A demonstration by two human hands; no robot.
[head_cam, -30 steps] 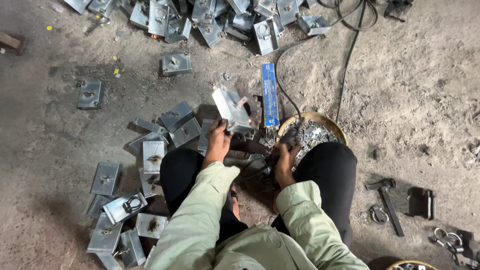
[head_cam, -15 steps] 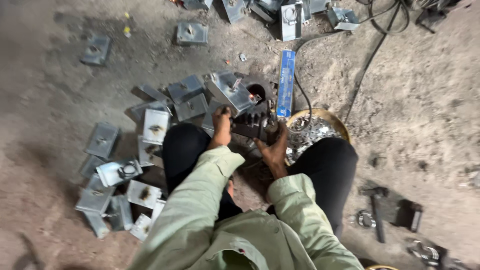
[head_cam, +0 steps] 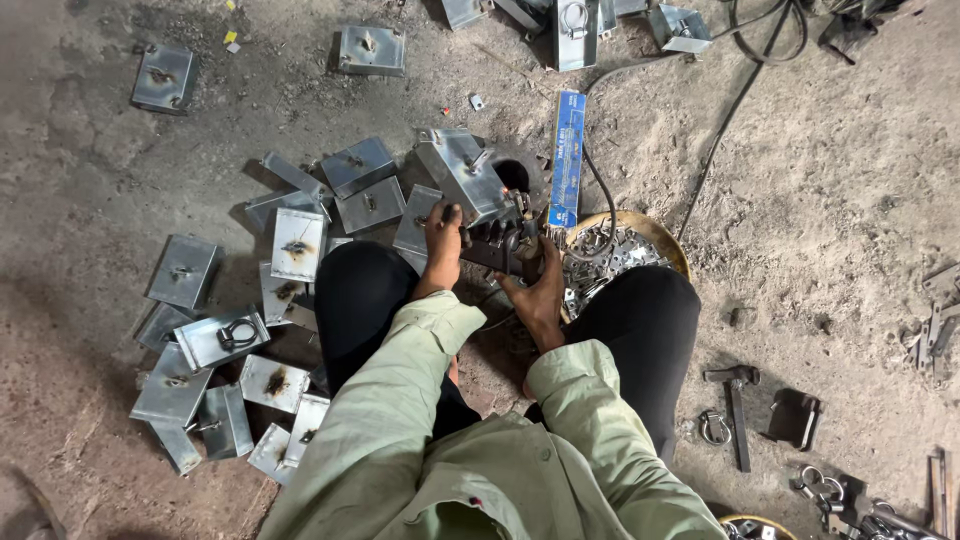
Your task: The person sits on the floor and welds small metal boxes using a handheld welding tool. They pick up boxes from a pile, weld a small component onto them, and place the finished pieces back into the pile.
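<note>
My left hand point(head_cam: 442, 240) grips the near edge of a grey metal plate bracket point(head_cam: 462, 174) that stands tilted on a dark fixture in front of my knees. My right hand point(head_cam: 540, 290) is closed on a dark clamp-like tool point(head_cam: 512, 242) at the base of that bracket. A blue flat bar point(head_cam: 567, 160) lies just beyond the right hand. A round pan of small metal rings point(head_cam: 622, 256) sits beside my right knee.
Many grey plate brackets point(head_cam: 297, 243) lie scattered on the dirt floor to the left, more at the top edge point(head_cam: 372, 48). A black cable point(head_cam: 725, 120) runs from the top right. A hammer point(head_cam: 736, 408), loose rings point(head_cam: 713, 428) and a dark block point(head_cam: 796, 416) lie at right.
The view has shifted, so the scattered plates sit higher and further left. The bracket in my left hand has tilted and come down onto the fixture; the right hand has closed in at its base.
</note>
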